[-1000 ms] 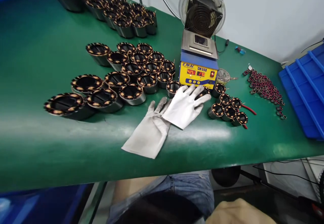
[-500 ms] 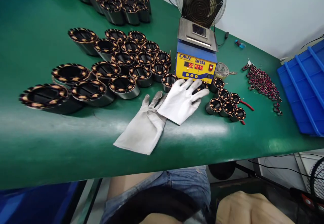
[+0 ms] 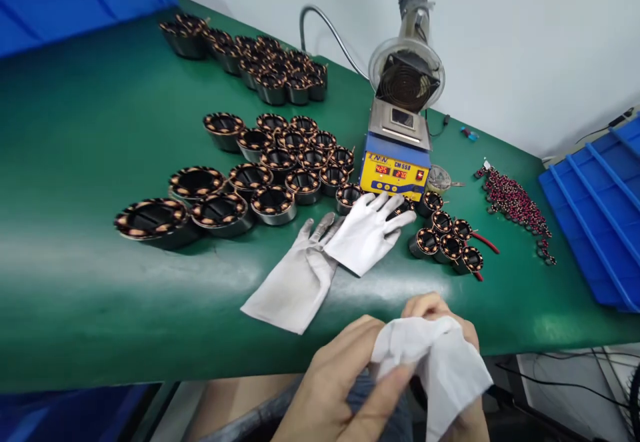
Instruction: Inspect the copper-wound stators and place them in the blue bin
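White, thin, crumpled sheet of cloth or paper [image 3: 450,359] is between the hands, lower right of frame centre, its long loose part hanging downward before the right hand [image 3: 469,334]. The left hand [image 3: 333,389] pinches its left edge; the right is partly hidden behind, so I cannot tell its grip.

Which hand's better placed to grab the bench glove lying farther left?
Left, probably: the left hand is nearer that glove, while the right hand is farther off, partly behind the white cloth. Both hands are on the cloth, though.
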`<act>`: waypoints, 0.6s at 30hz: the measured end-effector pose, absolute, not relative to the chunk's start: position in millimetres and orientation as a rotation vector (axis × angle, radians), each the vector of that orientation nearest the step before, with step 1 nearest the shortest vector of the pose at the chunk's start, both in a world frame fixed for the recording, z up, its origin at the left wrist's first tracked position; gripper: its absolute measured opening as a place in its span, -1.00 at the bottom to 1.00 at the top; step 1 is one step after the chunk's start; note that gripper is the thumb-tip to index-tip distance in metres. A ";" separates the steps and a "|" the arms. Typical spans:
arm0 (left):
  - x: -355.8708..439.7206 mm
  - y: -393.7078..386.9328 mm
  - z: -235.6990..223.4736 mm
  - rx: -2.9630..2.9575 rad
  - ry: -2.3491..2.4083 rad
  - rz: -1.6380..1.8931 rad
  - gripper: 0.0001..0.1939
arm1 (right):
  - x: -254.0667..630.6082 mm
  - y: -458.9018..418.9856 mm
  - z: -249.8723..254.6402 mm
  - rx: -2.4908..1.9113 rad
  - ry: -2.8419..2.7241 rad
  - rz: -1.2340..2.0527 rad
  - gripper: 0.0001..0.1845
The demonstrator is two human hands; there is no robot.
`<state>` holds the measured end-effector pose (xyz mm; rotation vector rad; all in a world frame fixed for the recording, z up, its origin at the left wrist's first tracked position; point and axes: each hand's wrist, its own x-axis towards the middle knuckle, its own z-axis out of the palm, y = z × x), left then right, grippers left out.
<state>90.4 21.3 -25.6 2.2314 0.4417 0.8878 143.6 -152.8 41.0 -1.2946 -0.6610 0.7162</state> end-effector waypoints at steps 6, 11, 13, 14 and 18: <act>32.4 -54.5 26.9 2.071 0.455 0.996 -0.44 | 140.5 -169.4 23.4 -1.401 -0.496 0.610 -0.52; 20.0 -71.0 41.1 2.043 0.398 0.969 -0.54 | 138.0 -178.2 34.4 -1.578 -0.751 0.460 -0.68; 20.1 -66.1 38.6 2.024 0.414 0.987 -0.56 | 138.3 -180.6 37.7 -1.581 -0.715 0.475 -0.82; 19.8 -63.6 37.4 2.003 0.437 0.995 -0.56 | 138.2 -181.7 37.8 -1.571 -0.657 0.483 -0.85; 15.2 -59.8 35.2 1.944 0.595 1.028 -0.61 | 133.7 -183.7 31.6 -1.515 -0.341 0.541 -0.78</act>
